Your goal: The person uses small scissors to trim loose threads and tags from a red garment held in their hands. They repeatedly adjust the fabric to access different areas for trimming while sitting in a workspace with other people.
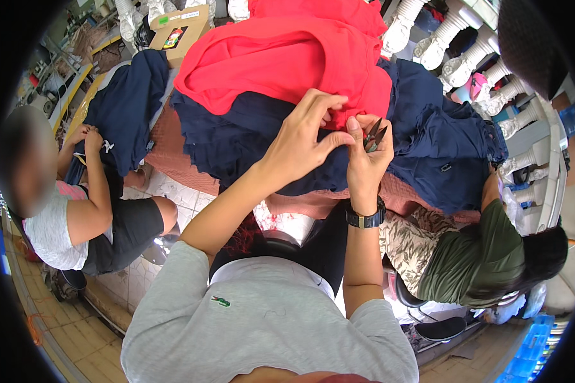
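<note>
A red garment (255,54) with a rounded neckline-like opening lies heaped in front of me. My left hand (305,137) bends over its near edge, fingers curled at the cloth and thumb stretched toward my right thumb. My right hand (369,159) holds small dark thread snips (377,135) in its palm, blades pointing up. Its thumb and forefinger pinch the red edge close to my left thumb. Whether a thread lies between the fingers is too small to see. Under the red cloth spreads a pile of navy garments (217,150).
At left, a person handles navy cloth (131,89); at right, another in a green top (473,255) reaches to the navy pile's end. A brown cloth (179,153) covers the table. A cardboard box (182,32) stands behind at left, white balusters (457,67) at right.
</note>
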`<state>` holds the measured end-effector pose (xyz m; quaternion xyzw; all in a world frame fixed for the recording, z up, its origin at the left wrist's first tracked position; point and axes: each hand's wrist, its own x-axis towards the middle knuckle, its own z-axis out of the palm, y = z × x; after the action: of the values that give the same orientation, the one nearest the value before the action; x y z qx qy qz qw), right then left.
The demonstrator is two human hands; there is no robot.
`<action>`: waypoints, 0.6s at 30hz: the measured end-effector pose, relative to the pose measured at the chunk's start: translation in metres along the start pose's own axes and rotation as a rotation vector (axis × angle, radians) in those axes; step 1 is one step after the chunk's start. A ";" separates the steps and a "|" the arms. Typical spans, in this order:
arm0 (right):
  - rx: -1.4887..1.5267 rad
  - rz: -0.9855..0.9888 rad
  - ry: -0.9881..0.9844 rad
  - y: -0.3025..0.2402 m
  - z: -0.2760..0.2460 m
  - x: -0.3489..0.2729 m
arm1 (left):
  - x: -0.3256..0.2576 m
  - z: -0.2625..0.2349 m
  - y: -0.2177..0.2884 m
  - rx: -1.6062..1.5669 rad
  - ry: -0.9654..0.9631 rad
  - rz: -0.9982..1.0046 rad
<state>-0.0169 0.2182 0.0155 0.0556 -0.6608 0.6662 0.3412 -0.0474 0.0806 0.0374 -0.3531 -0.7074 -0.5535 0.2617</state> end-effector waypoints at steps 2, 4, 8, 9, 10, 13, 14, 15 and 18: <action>-0.038 -0.018 0.017 0.001 -0.001 -0.001 | 0.000 0.001 -0.016 -0.017 -0.028 -0.013; -0.074 -0.031 0.003 0.002 -0.005 -0.001 | -0.001 0.000 -0.020 -0.198 -0.056 -0.153; -0.080 -0.002 -0.010 0.002 -0.006 -0.003 | -0.008 0.001 -0.027 -0.311 -0.101 -0.219; -0.099 -0.005 -0.008 0.001 -0.004 -0.004 | -0.010 0.002 -0.030 -0.313 -0.091 -0.210; -0.119 -0.009 -0.006 -0.001 -0.003 -0.004 | -0.012 0.002 -0.030 -0.298 -0.088 -0.215; -0.171 0.001 0.062 -0.015 0.005 -0.009 | -0.018 0.005 -0.031 -0.271 -0.069 -0.202; -0.185 0.007 0.095 -0.020 0.007 -0.013 | -0.018 0.007 -0.031 -0.268 -0.057 -0.180; -0.168 0.033 0.059 -0.018 0.003 -0.017 | -0.019 0.008 -0.031 -0.264 -0.045 -0.159; -0.165 0.171 -0.152 -0.027 -0.005 -0.035 | -0.022 0.008 -0.029 -0.263 -0.051 -0.165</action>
<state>0.0255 0.2063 0.0193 0.0210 -0.7398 0.6300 0.2354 -0.0569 0.0795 0.0012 -0.3392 -0.6619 -0.6517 0.1489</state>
